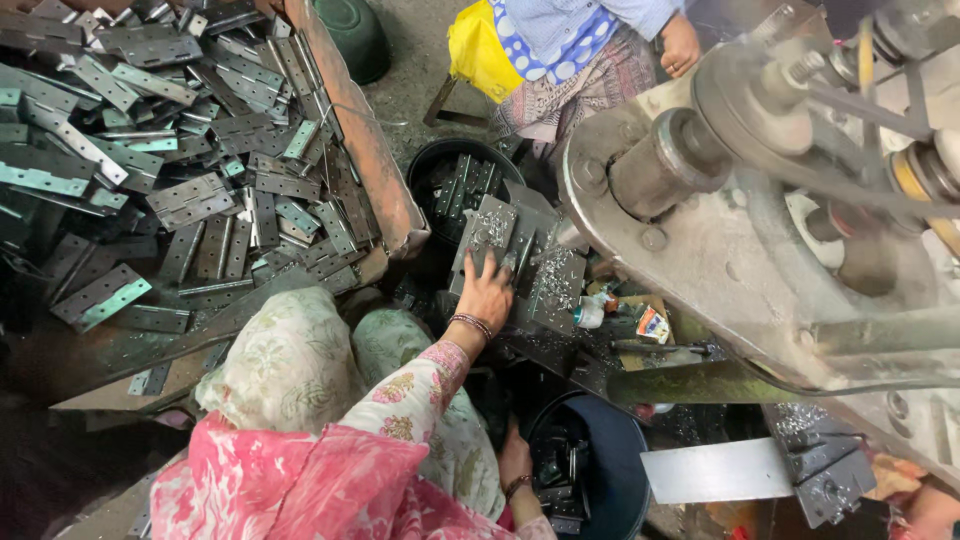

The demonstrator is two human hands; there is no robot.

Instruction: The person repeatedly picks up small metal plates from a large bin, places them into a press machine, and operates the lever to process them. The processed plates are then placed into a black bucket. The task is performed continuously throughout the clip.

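Note:
My left hand (486,293) reaches forward from a pink flowered sleeve and lies on a grey metal hinge plate (492,232), fingers pressed over its lower edge. The plate sits among other plates strewn with metal shavings on the machine bed (555,285). My right hand (515,458), with a bangle at the wrist, is low by my knee at the rim of a dark blue bucket (610,470) that holds several dark metal pieces. Its fingers are turned down and hidden.
A large heap of hinge plates (180,150) fills a rusty tray at the left. A black tub (430,165) of plates stands behind the bed. A heavy press machine (720,200) looms at the right. Another person (580,50) sits at the top, one hand (680,45) showing.

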